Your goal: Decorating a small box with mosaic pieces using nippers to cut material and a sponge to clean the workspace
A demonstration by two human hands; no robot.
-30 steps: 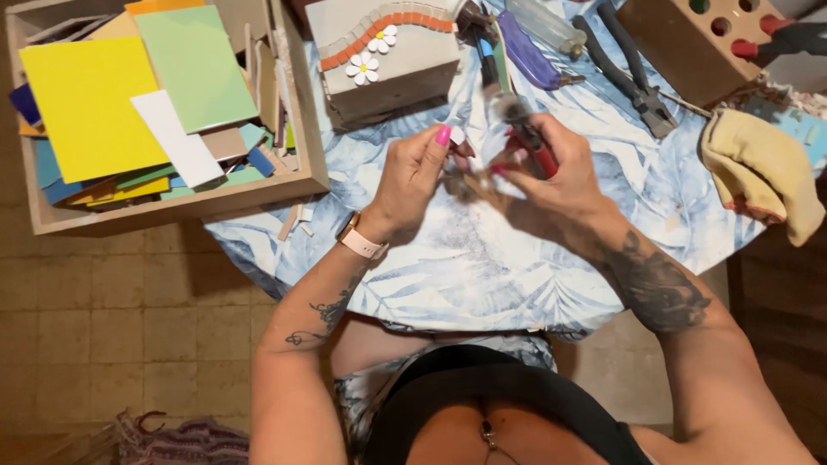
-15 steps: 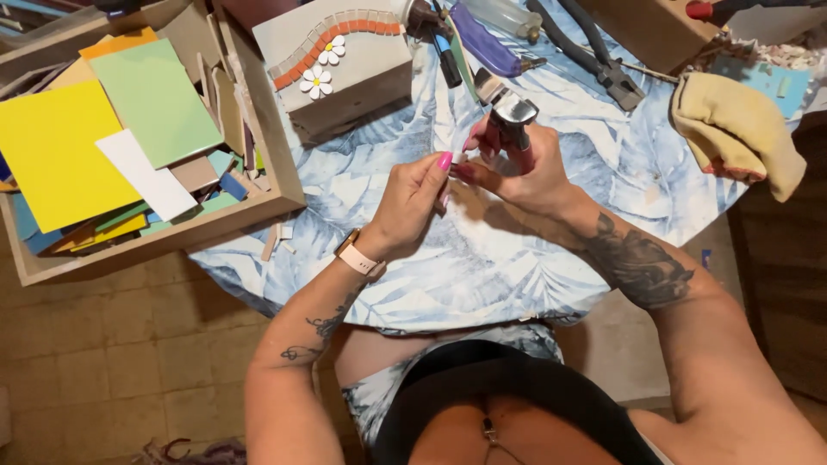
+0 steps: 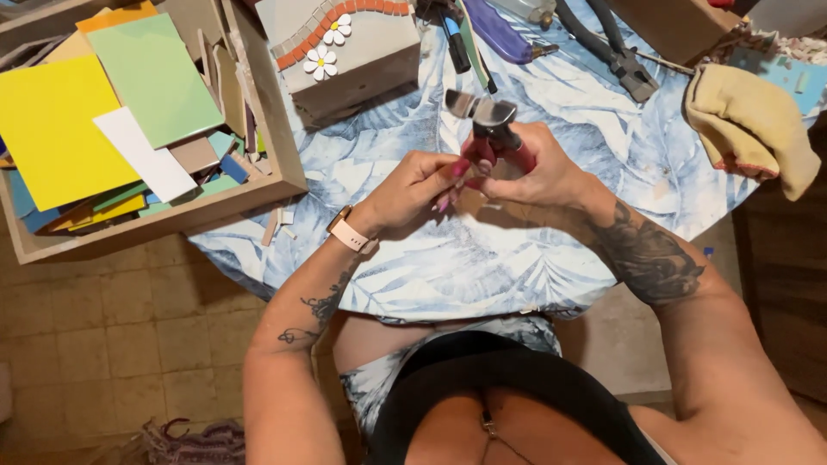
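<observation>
**Two hands meet over red-handled nippers above a leaf-print table**

Much is hard to read where the hands join. The fingertips of the left hand (image 3: 412, 191) curl in against the right hand (image 3: 538, 172), and whatever small piece may sit between them is hidden; I cannot tell whether the left fingers pinch anything. The red handles of the tile nippers (image 3: 487, 129) are mostly buried in the right palm, with only short red stretches showing. The metal head pokes out above the knuckles, its jaws pointing up and to the left, and their gap cannot be made out.

Along the top edge, several things are cut off: the black pliers (image 3: 616, 56), a purple-handled tool (image 3: 500, 30), a brown block at the corner, and the grey box with a mosaic band and white flowers (image 3: 362, 60). The wooden tray of coloured tiles (image 3: 276, 129) runs off the left side.

The right hand is wrapped closed around the nippers' handles, wrist bent inward, tattooed forearm slanting down to the right. The left hand comes in from the lower left, wrist with a pale watch strap (image 3: 349, 234), fingers bunched together and bent toward the handles. Both hover just above the blue leaf-print tablecloth (image 3: 482, 267), near the table's middle. A yellow cloth (image 3: 754, 125) lies well apart at right.
</observation>
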